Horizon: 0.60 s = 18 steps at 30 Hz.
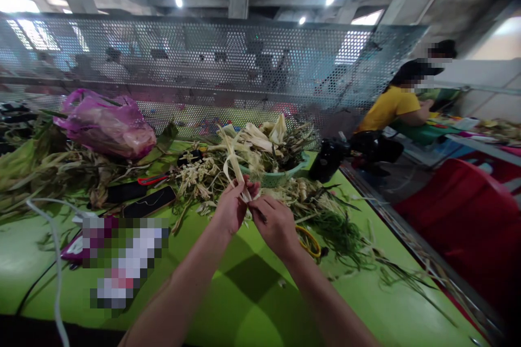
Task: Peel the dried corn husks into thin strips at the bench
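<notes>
Pale dried corn husk strips (233,164) rise from between my two hands, with a loose strip curling out to the left. My left hand (235,207) is closed around the husk strips near their lower end. Close beside it, my right hand (275,223) pinches the bottom end of the same strips, its fingers bent. A small dark bit shows under the right fingers, too unclear to name. Just beyond the hands stands a light green basket (280,178) heaped with dried husks (260,138). Near my right wrist lies a yellow ring-shaped thing (308,242), perhaps scissor handles.
A pink plastic bag (108,124) sits on husks at the left. A red-handled cutter (152,179), a dark phone-like slab (149,202) and a white cable (55,249) lie nearer. A black container (325,160) stands right of the basket. A perforated metal screen (195,59) backs the green table (252,309).
</notes>
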Available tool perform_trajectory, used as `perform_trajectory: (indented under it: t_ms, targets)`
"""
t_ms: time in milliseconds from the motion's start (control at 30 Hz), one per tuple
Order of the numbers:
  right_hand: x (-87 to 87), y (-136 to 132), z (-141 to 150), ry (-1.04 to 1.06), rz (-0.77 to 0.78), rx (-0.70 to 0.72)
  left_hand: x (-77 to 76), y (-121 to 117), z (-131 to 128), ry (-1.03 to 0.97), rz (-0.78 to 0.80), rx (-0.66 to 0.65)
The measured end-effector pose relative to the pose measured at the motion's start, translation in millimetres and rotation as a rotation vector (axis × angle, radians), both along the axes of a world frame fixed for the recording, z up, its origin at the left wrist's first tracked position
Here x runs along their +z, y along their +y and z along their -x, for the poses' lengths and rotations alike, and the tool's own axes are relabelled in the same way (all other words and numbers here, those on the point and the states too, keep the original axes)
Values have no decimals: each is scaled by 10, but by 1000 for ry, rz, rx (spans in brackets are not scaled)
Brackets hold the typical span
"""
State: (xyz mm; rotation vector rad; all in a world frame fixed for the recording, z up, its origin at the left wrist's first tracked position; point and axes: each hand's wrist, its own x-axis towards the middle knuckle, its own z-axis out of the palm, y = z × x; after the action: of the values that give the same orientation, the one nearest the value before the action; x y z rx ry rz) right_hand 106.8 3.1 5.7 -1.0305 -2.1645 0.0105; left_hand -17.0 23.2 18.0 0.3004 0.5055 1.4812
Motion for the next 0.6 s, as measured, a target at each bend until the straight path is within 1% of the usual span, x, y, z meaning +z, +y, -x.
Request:
perform_trajectory:
  t_ms: [100, 200, 333, 433, 600]
  targets:
    - [44, 2, -15, 148, 89, 58, 24, -22, 12, 52, -26, -10]
    - [71, 21, -47, 324, 218, 112, 35, -33, 19, 83, -49, -44]
    - [47, 73, -78, 524, 350, 88, 30, -32, 22, 100, -90, -81]
    - [19, 97, -75, 591, 427, 78, 27, -38, 18, 109, -96, -110]
    - [12, 89, -62, 620, 556, 109, 34, -58, 8, 118, -119, -162]
